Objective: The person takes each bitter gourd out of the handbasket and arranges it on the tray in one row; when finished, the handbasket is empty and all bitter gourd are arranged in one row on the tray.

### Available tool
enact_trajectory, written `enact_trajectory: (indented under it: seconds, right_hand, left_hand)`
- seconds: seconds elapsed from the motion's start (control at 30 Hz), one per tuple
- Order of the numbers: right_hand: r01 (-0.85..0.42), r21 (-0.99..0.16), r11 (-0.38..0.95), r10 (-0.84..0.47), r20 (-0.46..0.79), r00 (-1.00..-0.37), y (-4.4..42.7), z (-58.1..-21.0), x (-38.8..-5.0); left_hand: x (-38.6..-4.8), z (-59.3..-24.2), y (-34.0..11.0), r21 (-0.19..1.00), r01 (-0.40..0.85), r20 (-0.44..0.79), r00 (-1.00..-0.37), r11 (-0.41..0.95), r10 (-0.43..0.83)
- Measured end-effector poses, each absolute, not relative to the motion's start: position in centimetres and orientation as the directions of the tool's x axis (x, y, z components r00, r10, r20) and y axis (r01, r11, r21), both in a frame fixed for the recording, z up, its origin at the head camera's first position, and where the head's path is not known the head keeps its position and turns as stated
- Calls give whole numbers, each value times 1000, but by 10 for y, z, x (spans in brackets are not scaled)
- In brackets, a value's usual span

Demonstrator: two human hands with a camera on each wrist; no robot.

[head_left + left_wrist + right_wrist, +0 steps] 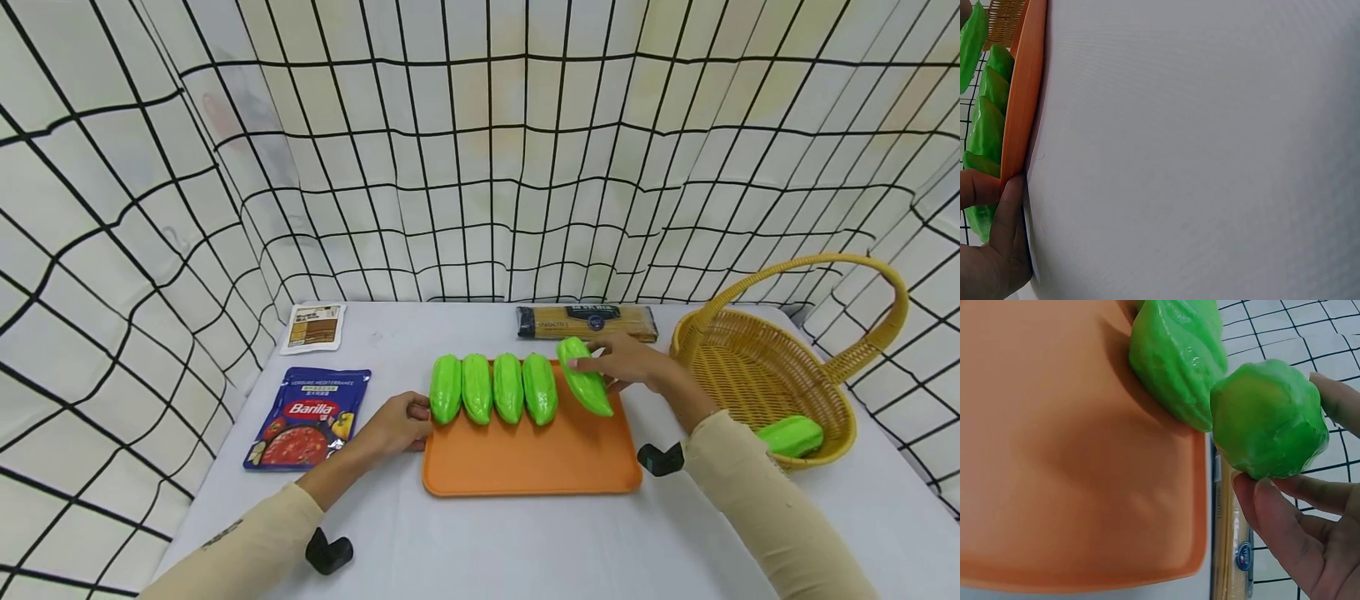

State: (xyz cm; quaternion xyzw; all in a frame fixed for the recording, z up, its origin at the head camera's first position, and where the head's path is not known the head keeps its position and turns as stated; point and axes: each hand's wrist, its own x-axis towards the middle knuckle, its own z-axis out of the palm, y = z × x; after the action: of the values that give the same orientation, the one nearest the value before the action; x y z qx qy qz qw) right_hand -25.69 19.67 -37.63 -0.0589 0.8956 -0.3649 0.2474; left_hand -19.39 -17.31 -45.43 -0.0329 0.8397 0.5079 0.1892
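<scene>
My right hand (626, 360) pinches a bright green, bumpy gourd (587, 379) between thumb and fingers, over the right back part of an orange tray (532, 467). The right wrist view catches this gourd (1269, 419) end-on, apart from the tray. Several like gourds (507, 389) lie side by side in a row along the tray's back left, pointing toward me. At the tray's left edge, my left hand (400, 422) grips the rim beside the leftmost gourd. In the left wrist view, its fingers (1007, 215) lie on both sides of the tray's rim (1022, 106).
A wicker basket (750, 358) with a tall handle stands at right, another green gourd (791, 436) inside. Behind the tray lies a spaghetti pack (588, 322). To the left are a blue Barilla pouch (307, 419) and a small white-brown packet (314, 327). Black netting (487, 179) surrounds the table.
</scene>
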Motion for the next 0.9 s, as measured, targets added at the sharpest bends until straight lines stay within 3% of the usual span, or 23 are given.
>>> enact_trajectory:
  seconds: [0.4,0.9]
  right_hand:
    - [138,-675,725,-232,-428,-873,198,-402,-263]
    - [84,-566,820,-185,-401,-897,180,-416,-273]
  left_hand:
    - [-195,-454,-171,837,-234,-346,-927,495,146]
    - [-194,-456,-172,854,-229,-332,-931,468,152]
